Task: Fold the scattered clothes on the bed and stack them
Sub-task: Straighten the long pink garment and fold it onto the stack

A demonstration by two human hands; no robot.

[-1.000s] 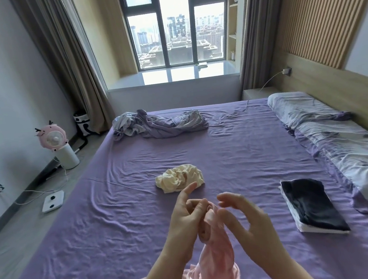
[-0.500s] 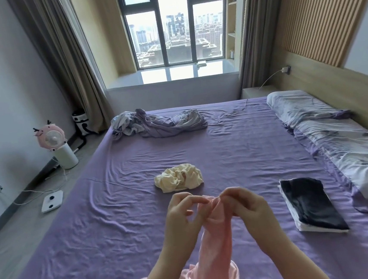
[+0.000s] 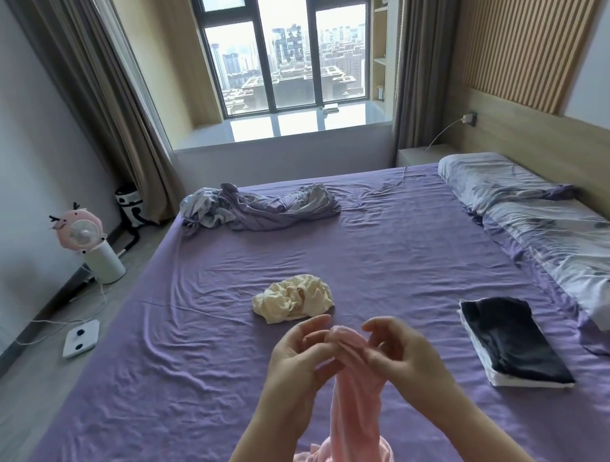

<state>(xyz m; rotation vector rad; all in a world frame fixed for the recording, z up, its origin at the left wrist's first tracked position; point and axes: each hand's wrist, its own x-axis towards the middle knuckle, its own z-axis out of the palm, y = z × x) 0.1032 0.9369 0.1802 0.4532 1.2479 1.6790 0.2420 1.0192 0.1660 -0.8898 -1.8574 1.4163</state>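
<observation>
Both hands, left hand [image 3: 297, 362] and right hand [image 3: 401, 352], pinch the pink garment [image 3: 352, 394] top edge between them. Step judged: finding corners. Next: spread it flat on the bed [image 3: 162, 393] below.

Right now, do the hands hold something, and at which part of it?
Both hands, left and right, pinch the pink garment at its top end; the rest hangs down to the bed.

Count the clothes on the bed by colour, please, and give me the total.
Pink crumpled cloth garment, held up by left hand and right hand: 1
Pale yellow crumpled garment: 1
Black folded garment: 1
White folded garment under it: 1
Total: 4
The far purple-grey heap looks like bedding and is not counted.
</observation>
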